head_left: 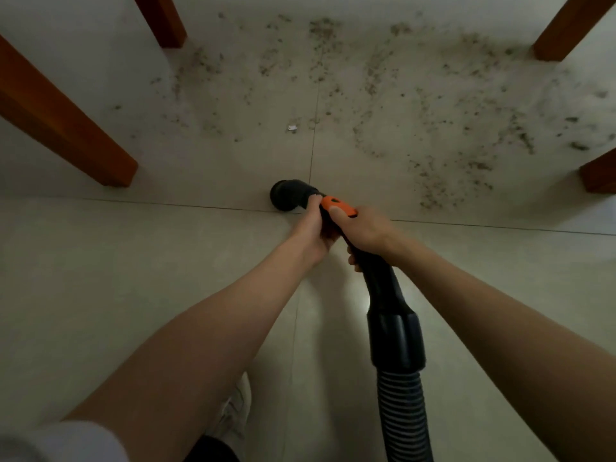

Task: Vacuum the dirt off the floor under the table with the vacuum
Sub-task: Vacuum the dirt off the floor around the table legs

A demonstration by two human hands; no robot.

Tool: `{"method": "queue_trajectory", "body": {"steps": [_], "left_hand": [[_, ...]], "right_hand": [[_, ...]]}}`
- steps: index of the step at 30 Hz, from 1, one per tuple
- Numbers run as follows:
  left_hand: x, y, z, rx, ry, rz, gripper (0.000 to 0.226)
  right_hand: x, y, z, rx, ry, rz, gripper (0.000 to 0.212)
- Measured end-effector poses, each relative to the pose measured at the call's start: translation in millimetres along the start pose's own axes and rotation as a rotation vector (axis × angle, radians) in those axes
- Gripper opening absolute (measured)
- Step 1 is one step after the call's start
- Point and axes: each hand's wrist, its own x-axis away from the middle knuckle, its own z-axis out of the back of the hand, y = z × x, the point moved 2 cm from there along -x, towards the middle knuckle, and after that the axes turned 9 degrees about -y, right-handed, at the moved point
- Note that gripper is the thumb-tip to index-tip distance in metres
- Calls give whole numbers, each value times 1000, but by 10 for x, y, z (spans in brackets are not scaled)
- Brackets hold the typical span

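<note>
A black vacuum wand with an orange slider ends in a round black nozzle that sits low over the pale tiled floor. My left hand grips the wand just behind the nozzle. Behind the orange part, my right hand curls round the black handle. A ribbed black hose runs from the handle to the bottom edge. Dark dirt is scattered over the tiles beyond the nozzle, thickest to the right, with a small white scrap among it.
Four brown wooden table legs stand around the dirt: near left, far left, far right, near right. A white shoe shows under my left forearm.
</note>
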Motion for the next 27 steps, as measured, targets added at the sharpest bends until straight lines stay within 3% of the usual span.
{"method": "queue_trajectory", "body": {"steps": [5,27], "left_hand": [[85,-296,-13,-32,60,-70,33],[109,-1257,-1389,-282,-252,278,36]], "right_hand": [[163,229,-8,-17,-57,-6,50],[779,1321,861,-286,356,-195,46]]}}
